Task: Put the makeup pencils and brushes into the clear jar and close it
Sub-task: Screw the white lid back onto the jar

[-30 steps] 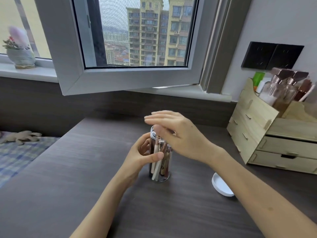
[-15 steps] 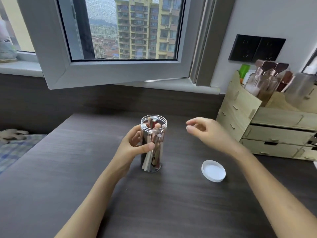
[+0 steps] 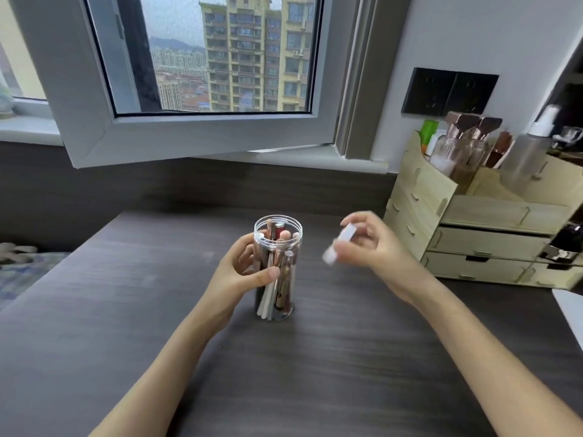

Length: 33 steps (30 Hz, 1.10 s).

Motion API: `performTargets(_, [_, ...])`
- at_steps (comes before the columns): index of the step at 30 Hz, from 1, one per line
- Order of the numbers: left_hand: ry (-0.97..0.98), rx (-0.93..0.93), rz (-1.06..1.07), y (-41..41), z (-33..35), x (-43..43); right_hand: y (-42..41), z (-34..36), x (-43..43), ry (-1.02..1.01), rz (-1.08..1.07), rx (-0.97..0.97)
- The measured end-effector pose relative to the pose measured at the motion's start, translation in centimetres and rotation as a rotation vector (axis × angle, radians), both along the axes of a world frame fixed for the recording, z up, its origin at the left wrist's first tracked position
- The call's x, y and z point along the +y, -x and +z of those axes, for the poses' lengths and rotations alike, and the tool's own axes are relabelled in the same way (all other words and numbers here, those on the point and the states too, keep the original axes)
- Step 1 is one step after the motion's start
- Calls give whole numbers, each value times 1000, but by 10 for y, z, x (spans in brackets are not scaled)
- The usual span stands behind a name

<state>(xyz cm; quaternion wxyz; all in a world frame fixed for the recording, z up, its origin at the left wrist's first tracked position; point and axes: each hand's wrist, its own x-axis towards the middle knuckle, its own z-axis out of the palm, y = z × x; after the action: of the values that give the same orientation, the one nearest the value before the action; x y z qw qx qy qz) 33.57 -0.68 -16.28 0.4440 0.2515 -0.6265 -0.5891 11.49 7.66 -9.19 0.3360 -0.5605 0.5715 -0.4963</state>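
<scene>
left hand [image 3: 239, 272] steadies open clear jar [image 3: 277, 266]; right hand [image 3: 372, 247] holds white lid [image 3: 339, 244].

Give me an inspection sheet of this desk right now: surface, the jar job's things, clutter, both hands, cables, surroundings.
Surface: dark wood-grain desk, nothing spilled on it.
Job's things: clear jar upright, mouth open, makeup pencils and brushes standing inside; white lid off the jar, tilted and blurred, held to its right.
Clutter: wooden drawer organiser at the right rear with glass bottles on top.
Hands: left hand wrapped around the jar; right hand pinching the lid.
Cables: nothing seen.
Surroundings: open window above the desk, black wall sockets, bed with checked cover at the left.
</scene>
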Motion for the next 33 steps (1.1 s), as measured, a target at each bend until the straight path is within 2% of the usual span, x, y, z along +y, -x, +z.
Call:
performTargets(2, [-2,2,1,0,0,0,-16,10,-9,124,51,-385])
performTargets(4, [-2,2,7,0,0,0,-34,15,-19,169,107,-552])
performTargets(6, [3,3,13,0,1,1,-49,14,-26,160,153,-531])
performTargets(11, [-1,-3,16,-1,1,0,-58,4,-34,148,244,-284])
performTargets(19, [-10,1,16,0,1,-1,-52,-5,-33,174,264,-233])
performTargets(21, [-7,-1,18,0,0,-2,-58,-4,-30,203,166,-52])
performTargets(24, [1,-3,17,-1,0,-2,-68,3,-27,320,-100,568])
performTargets(25, [5,-7,19,-1,0,-2,-70,8,-25,344,-139,704])
performTargets(28, [11,-9,23,0,0,-2,-71,22,-20,284,-32,796])
performTargets(30, [14,-17,23,-1,0,-2,-70,26,-17,270,-6,927])
performTargets(33, [17,-22,25,-1,-1,-2,-70,35,-11,421,-233,1084])
